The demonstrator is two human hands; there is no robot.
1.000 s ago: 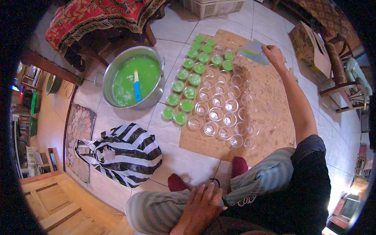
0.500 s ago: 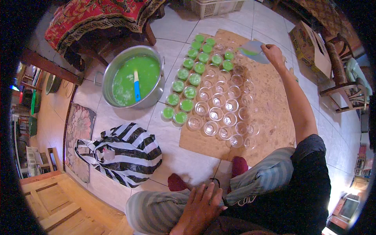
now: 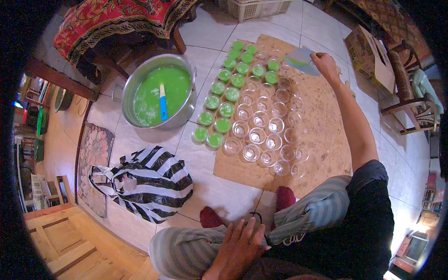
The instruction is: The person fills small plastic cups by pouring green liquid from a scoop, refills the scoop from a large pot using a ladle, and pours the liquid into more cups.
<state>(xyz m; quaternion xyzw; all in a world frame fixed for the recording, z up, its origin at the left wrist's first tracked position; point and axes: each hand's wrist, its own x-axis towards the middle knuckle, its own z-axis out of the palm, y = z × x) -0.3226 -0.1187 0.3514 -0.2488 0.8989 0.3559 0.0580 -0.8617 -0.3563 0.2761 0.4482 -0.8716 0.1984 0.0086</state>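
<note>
My right hand (image 3: 325, 65), at the end of my outstretched arm, is closed on a pale, translucent jug (image 3: 308, 66) with some green liquid in it. The jug is tilted at the far right of the rows of clear plastic cups, beside several cups filled with green liquid (image 3: 258, 70). Which cup lies under its lip, I cannot tell. Nearer to me stand several unfilled clear cups (image 3: 257, 136). More green-filled cups (image 3: 222, 124) line the left side. My left hand (image 3: 240, 247) rests flat on my lap, fingers stretched out, with nothing in it.
A large metal pot (image 3: 190, 105) of green liquid stands on the left, a blue-handled utensil (image 3: 163, 108) in it. Closer in lies a black-and-white striped plastic bag (image 3: 156, 184). The cups stand on a brown board (image 3: 322, 121); a cardboard box (image 3: 370, 58) sits beyond, right.
</note>
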